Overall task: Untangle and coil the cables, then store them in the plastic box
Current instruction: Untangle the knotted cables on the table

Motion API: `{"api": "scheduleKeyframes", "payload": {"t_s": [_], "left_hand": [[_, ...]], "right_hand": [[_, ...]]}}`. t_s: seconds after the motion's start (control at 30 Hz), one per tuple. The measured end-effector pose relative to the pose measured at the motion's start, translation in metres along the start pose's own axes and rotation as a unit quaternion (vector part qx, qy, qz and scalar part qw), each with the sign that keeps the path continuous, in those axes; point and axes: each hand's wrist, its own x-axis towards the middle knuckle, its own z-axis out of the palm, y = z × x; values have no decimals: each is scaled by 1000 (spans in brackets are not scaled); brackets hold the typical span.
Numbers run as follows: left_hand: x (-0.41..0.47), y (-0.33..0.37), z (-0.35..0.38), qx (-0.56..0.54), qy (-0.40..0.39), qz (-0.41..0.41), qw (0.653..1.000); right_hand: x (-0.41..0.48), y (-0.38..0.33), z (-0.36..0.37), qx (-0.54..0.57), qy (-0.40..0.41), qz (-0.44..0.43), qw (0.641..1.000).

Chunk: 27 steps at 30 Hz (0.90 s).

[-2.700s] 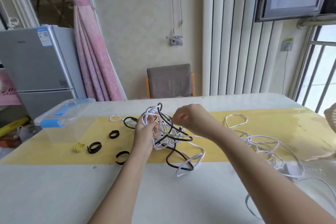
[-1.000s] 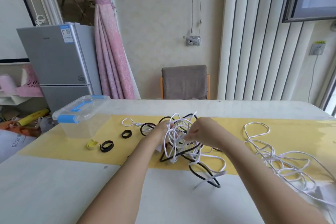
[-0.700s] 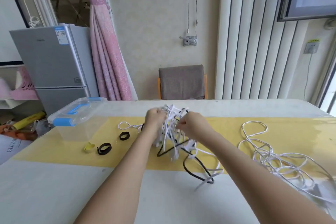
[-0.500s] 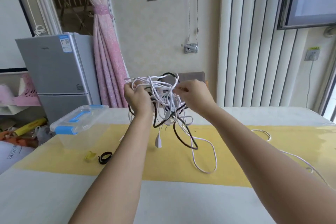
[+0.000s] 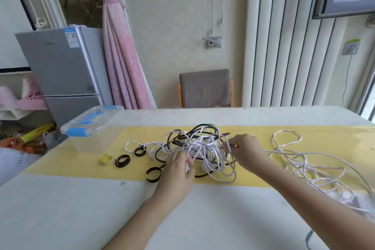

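White-and-black cable tangle (image 5: 199,148), held aloft a moment ago, now lies on the desk (image 5: 81,209).
Fingers of the left hand (image 5: 176,165) grip its strands and the right hand (image 5: 243,149) pinches one; one plastic box (image 5: 91,128), three black straps (image 5: 122,160), one loose white cable (image 5: 304,166).

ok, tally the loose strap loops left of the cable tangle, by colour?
Black strap loops: 3
Yellow strap loop: 1
Total: 4
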Motion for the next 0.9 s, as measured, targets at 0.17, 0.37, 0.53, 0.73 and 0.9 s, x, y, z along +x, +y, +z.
{"api": "scheduleKeyframes", "payload": {"t_s": [0.17, 0.37, 0.53, 0.73, 0.9], "left_hand": [[-36, 8, -30, 131, -300, 43, 944], [-19, 32, -85, 159, -305, -62, 937], [9, 24, -99, 169, -213, -130, 954], [11, 1, -57, 39, -38, -172, 984], [27, 15, -41, 26, -36, -41, 998]], "right_hand": [[-35, -5, -4, 92, 26, 40, 995], [-52, -8, 5, 55, -53, -4, 997], [-58, -5, 11, -3, -98, -20, 995], [-58, -3, 6, -7, -92, -20, 996], [-55, -2, 18, -24, -49, -9, 998]]}}
